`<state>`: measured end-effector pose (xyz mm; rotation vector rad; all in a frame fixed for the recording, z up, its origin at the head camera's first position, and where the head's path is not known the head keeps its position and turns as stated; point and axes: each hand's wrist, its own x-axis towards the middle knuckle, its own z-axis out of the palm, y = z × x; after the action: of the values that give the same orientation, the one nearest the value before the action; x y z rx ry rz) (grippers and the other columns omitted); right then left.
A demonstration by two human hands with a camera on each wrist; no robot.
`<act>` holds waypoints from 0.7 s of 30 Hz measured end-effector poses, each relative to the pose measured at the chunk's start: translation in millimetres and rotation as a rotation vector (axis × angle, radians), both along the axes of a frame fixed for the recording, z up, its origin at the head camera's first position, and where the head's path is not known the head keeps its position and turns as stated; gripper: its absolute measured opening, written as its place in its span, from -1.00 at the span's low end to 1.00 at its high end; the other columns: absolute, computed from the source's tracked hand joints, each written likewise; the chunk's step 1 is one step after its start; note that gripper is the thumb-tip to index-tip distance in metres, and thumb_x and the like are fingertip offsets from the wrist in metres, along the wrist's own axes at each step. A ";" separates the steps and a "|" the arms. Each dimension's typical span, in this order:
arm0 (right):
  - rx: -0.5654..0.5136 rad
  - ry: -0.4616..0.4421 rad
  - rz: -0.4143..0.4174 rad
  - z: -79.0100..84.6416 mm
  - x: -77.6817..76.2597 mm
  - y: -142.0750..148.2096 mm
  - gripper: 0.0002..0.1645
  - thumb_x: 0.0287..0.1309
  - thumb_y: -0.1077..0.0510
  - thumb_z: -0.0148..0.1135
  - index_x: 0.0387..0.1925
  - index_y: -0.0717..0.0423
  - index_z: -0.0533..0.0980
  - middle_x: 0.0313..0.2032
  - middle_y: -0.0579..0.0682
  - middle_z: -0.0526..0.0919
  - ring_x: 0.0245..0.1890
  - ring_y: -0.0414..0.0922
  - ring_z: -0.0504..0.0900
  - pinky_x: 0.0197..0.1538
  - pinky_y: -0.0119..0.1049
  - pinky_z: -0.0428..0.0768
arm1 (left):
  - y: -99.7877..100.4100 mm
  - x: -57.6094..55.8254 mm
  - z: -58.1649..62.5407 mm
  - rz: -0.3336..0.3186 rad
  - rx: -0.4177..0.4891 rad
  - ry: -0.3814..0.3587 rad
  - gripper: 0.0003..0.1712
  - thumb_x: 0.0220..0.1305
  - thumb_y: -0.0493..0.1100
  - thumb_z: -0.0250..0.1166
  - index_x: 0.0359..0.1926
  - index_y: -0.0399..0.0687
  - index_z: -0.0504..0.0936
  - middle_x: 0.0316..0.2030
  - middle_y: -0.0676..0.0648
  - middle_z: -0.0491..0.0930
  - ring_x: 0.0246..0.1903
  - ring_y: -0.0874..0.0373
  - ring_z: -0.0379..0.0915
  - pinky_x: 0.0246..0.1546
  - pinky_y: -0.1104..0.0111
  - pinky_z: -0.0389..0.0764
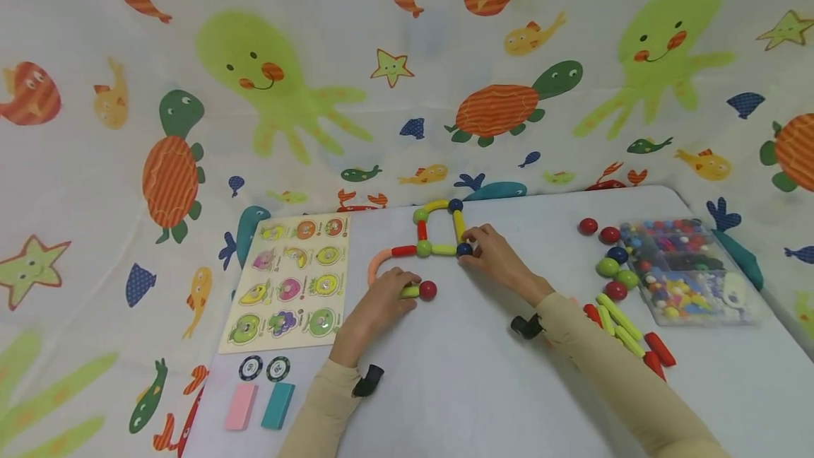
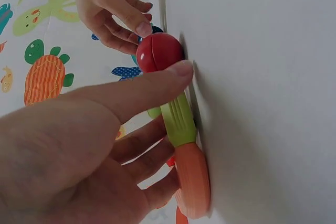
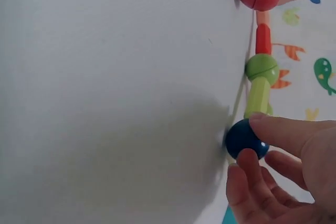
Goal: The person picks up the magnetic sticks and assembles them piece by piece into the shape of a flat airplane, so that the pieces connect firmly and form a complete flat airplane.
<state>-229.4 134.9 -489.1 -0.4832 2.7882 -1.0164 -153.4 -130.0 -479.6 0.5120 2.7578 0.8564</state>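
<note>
A figure of ball-and-rod pieces lies on the white table, with a closed loop at its back: a yellow curved rod [image 1: 436,205], a yellow straight rod [image 1: 459,226], a red rod and green balls. At the loop's near right corner, my right hand [image 1: 499,260] pinches a dark blue ball [image 3: 242,140] between thumb and fingers. A red rod [image 1: 403,251] and an orange curved rod [image 2: 192,179] run out leftward. My left hand [image 1: 380,302] grips the light green rod [image 2: 178,121] joined to that curve, its thumb beside the red ball [image 1: 428,290] on the end.
Loose balls [image 1: 608,266] and several rods [image 1: 626,327] lie at the right, near a compartment box of beads [image 1: 683,320]. At the left are a fruit picture board [image 1: 286,345], two round chips [image 1: 278,369], a pink block [image 1: 242,407] and a teal block [image 1: 278,406].
</note>
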 end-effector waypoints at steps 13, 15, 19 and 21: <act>-0.049 0.135 -0.088 27.6 31.8 63.4 -0.54 0.35 0.06 0.31 0.19 0.16 0.52 0.04 0.15 0.64 -0.14 -0.01 0.64 -0.03 -0.07 0.65 | 6.9 -3.1 -5.6 -0.011 0.056 -0.004 -0.44 0.26 -0.11 0.46 0.26 -0.01 0.56 0.08 -0.03 0.59 0.03 0.15 0.47 0.20 0.20 0.54; -0.037 0.171 -0.116 29.4 38.1 79.0 -0.57 0.36 0.06 0.30 0.17 0.15 0.54 0.02 0.13 0.66 -0.16 -0.02 0.64 -0.06 -0.10 0.65 | 7.5 -2.9 -6.4 -0.013 0.072 0.002 -0.44 0.25 -0.11 0.47 0.25 -0.01 0.56 0.06 -0.02 0.59 0.02 0.15 0.47 0.18 0.21 0.54; -0.015 0.258 -0.158 31.4 49.7 111.6 -0.61 0.36 0.07 0.30 0.12 0.17 0.57 -0.05 0.13 0.69 -0.22 -0.01 0.67 -0.18 -0.24 0.65 | 8.4 -2.8 -7.0 -0.017 0.087 0.011 -0.46 0.26 -0.10 0.46 0.24 -0.01 0.57 0.04 0.00 0.60 0.01 0.15 0.48 0.15 0.21 0.56; -0.005 0.294 -0.180 32.5 55.9 127.5 -0.64 0.36 0.08 0.30 0.08 0.18 0.58 -0.08 0.14 0.70 -0.26 0.00 0.68 -0.23 -0.33 0.62 | 8.5 -2.5 -7.3 -0.015 0.088 0.012 -0.46 0.26 -0.10 0.46 0.24 -0.01 0.57 0.04 0.00 0.60 0.01 0.16 0.48 0.14 0.21 0.57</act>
<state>-173.5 262.3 -456.6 -0.4186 3.1392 -1.0648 -155.9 -121.5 -486.9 0.5546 2.7325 0.9784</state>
